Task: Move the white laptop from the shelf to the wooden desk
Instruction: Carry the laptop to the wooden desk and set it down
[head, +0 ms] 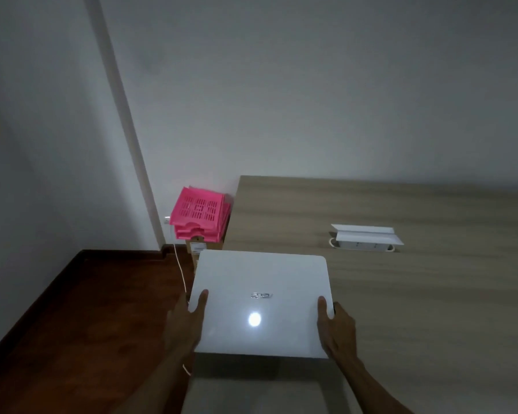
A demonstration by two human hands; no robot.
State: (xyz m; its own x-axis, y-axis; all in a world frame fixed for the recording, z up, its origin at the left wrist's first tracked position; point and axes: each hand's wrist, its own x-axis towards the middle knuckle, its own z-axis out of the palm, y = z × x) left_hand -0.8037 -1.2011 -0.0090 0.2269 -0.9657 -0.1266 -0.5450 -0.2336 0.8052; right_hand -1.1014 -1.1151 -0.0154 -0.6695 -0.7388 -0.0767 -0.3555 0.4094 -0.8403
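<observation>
Closed white laptop (260, 303) in both hands' grip (left hand (184, 324), right hand (337, 327)) above wooden desk (401, 279).

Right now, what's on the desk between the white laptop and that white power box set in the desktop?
Nothing: in the head view, only bare wooden desk lies between the white laptop and the power box.

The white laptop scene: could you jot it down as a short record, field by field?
item: white laptop, lid closed
held by: left hand and right hand, one on each side edge
position: over the near left corner of the wooden desk; whether it rests there is unclear
on desk: white cable box, lid raised
beside desk: pink trays, stacked
</observation>
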